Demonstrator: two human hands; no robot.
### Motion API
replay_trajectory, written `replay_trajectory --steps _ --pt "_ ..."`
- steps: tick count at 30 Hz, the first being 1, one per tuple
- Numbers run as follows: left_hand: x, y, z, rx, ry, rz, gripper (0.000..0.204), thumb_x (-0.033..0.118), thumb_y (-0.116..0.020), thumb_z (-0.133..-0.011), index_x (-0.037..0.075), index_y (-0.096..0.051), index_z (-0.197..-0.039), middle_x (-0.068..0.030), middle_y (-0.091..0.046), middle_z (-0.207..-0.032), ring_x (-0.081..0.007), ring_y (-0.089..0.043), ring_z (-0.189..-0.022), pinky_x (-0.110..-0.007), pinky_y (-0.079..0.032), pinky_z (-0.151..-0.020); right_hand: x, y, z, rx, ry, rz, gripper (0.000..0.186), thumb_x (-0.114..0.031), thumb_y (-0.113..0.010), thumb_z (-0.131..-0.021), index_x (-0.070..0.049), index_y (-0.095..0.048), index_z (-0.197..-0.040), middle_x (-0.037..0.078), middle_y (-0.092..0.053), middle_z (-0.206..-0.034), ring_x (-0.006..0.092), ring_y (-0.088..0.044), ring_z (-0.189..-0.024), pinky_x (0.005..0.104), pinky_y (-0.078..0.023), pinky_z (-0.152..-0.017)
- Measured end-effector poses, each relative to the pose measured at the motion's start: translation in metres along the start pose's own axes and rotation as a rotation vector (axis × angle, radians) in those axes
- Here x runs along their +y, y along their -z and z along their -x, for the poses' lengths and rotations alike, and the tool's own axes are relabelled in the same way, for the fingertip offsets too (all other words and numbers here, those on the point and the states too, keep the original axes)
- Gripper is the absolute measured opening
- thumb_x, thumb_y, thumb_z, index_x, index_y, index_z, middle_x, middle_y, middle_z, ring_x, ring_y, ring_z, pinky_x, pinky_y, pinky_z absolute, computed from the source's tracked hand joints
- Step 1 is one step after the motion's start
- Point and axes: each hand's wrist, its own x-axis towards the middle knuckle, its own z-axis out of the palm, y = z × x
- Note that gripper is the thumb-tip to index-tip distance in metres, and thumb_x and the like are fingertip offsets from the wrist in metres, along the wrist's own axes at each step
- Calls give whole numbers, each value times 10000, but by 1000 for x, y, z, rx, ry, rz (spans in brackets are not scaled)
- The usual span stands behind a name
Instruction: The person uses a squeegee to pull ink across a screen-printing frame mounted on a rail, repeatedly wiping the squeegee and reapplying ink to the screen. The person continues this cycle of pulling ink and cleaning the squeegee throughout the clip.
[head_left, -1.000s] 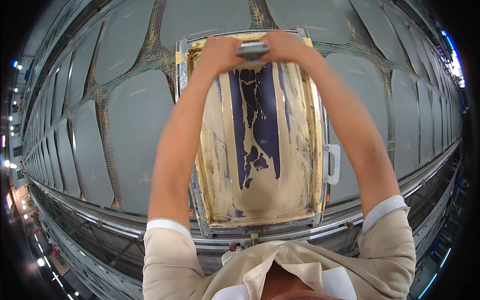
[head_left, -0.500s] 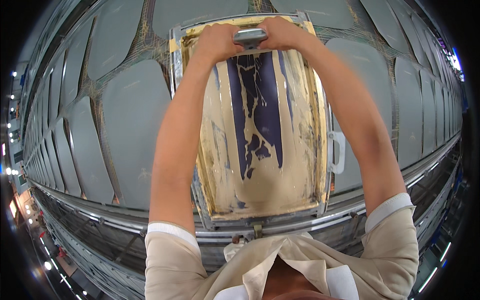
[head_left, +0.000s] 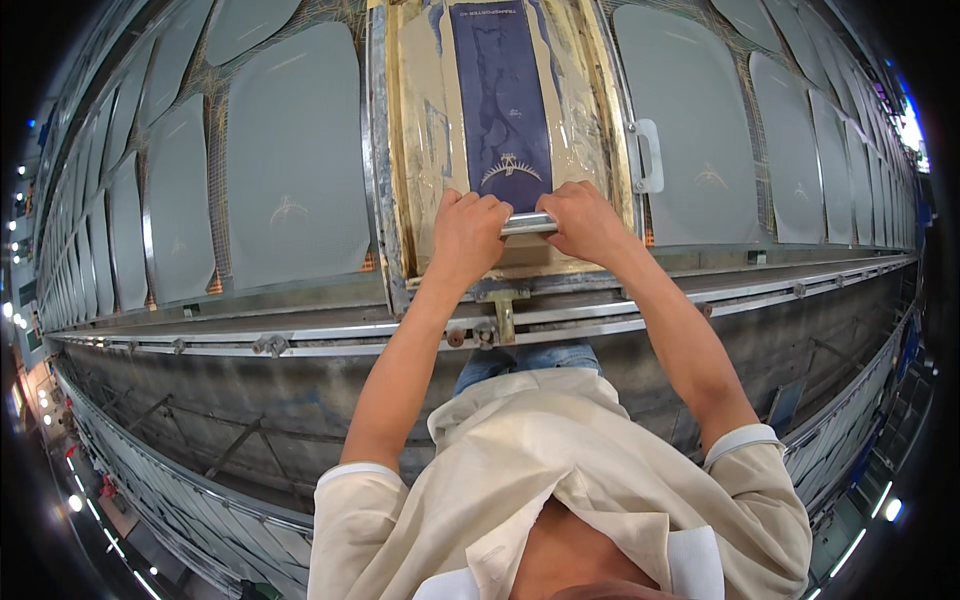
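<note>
A screen-printing frame (head_left: 381, 180) lies on the long table before me, its rim smeared with yellowish residue. Both my hands grip a metal-handled squeegee (head_left: 529, 223) at the frame's near end. My left hand (head_left: 470, 232) is closed round the handle's left part, my right hand (head_left: 586, 222) round its right part. Beyond the squeegee, the dark purple mesh window (head_left: 505, 110) shows a pale curved emblem near its close end. Beige ink (head_left: 420, 170) coats the mesh on either side of that window. The squeegee's blade is hidden below the handle and hands.
Rows of grey flat panels (head_left: 295, 150) lie on the table to both sides, many with a small emblem. A white handle (head_left: 649, 157) sticks out from the frame's right side. A metal rail (head_left: 330, 338) runs along the table's near edge, with a clamp (head_left: 506, 315) below the frame.
Both hands have drawn the squeegee from the frame's far end to its near end. The loose beige ink streaks over the purple window are wiped away, and the emblem shows.
</note>
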Motion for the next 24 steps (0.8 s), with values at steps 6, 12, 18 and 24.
replay_trajectory --steps 6,12,18,24 --pt "20 19 10 3 37 -22 262 169 -767 -682 138 -721 -938 -16 -670 -951 -230 -627 -926 -397 -417 -856 74 28 -8 717 -354 -19 459 -461 -689 -912 -73 -693 -1158 201 -705 -1136 389 -623 -1137 457 -467 -988" --pt "22 14 14 -2 43 -36 229 122 -729 -681 130 -700 -908 -34 -642 -898 -235 -626 -937 -397 -425 -875 169 6 -5 613 -950 -353 397 -417 -585 -990 -83 -645 -1198 154 -717 -1014 291 -681 -936 418 -504 -809" --pt "13 24 42 161 50 13 268 71 -722 -655 128 -693 -915 -26 -649 -908 -230 -620 -935 -388 -429 -882 112 65 -1 737 -818 -508 299 -329 -651 -983 -60 -671 -1112 35 -605 -717 120 -495 -609 322 -409 -573" --pt "-60 76 82 178 126 19 279 61 -736 -637 152 -714 -899 -2 -682 -912 -231 -640 -919 -393 -438 -877 35 26 -70 858 -707 -651 330 -333 -683 -955 -21 -703 -1062 35 -639 -775 104 -534 -685 306 -438 -627"
